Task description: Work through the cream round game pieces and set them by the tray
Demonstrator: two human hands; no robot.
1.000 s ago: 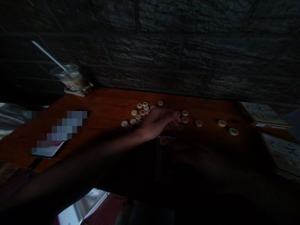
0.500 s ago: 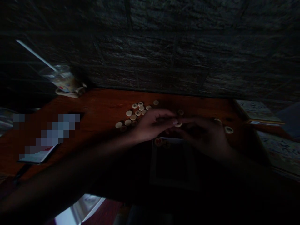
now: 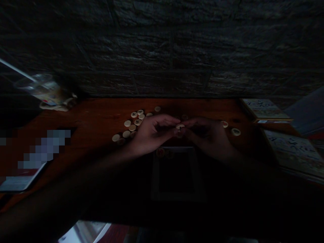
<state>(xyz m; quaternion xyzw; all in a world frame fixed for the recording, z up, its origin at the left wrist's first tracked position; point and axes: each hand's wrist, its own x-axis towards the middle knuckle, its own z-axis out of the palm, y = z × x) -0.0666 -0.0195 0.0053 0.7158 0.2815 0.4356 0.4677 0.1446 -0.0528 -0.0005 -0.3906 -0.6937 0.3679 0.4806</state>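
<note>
Between the fingertips of both hands is a round Chinese chess piece (image 3: 180, 127), its dark character facing me. My left hand (image 3: 153, 132) pinches it from the left, and my right hand (image 3: 209, 135) from the right. Below them a shallow open tray (image 3: 155, 179) sits in deep shadow. A red-marked piece (image 3: 160, 152) and a darker piece (image 3: 169, 154) lie at its far left corner. Several loose pieces (image 3: 132, 128) spread beside my left hand, some showing characters, some blank. Past my right hand lie a red-marked piece (image 3: 224, 124) and a dark-marked piece (image 3: 236, 131).
A plastic cup (image 3: 48, 91) with a straw stands at the far left of the wooden table (image 3: 101, 111). A phone (image 3: 27, 179) lies in front of it. Two patterned boxes (image 3: 265, 109) are at the right. A dark stone wall (image 3: 157, 57) rises behind the table.
The view has shifted right. Both hands have turned the held piece so its marked face shows, and my right fingers now mirror my left around it.
</note>
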